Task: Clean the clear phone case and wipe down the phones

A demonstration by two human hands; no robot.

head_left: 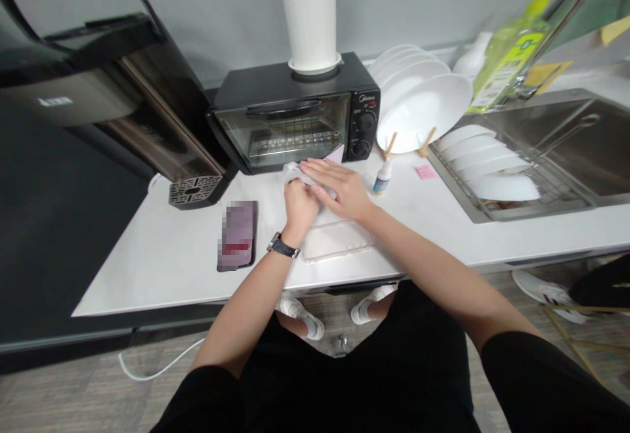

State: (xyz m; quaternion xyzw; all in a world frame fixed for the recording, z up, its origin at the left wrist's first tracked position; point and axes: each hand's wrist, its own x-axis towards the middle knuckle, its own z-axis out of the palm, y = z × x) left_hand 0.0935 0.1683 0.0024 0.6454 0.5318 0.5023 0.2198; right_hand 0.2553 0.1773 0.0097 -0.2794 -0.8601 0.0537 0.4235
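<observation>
Near the oven, my left hand (301, 202) is closed, its fingers curled in at a crumpled white tissue (292, 170). My right hand (344, 187) lies across the tissue with its fingers straight and flat, close against the left. A pale purple corner of a flat thing (336, 153) sticks out beyond the right fingers; the rest of it is hidden. Below the hands a clear phone case (337, 241) rests on the counter. To the left is a phone (237, 235), its screen blurred out. A small white bottle (382, 178) with a coloured label stands upright right of my hands.
A black toaster oven (295, 124) stands behind my hands, bearing a white cup (310, 20) of sticks. At left is a tall dark drinks machine (162, 111). White plates (423, 108) stand in a rack near a steel sink (551, 184). A pink note (426, 172) lies there.
</observation>
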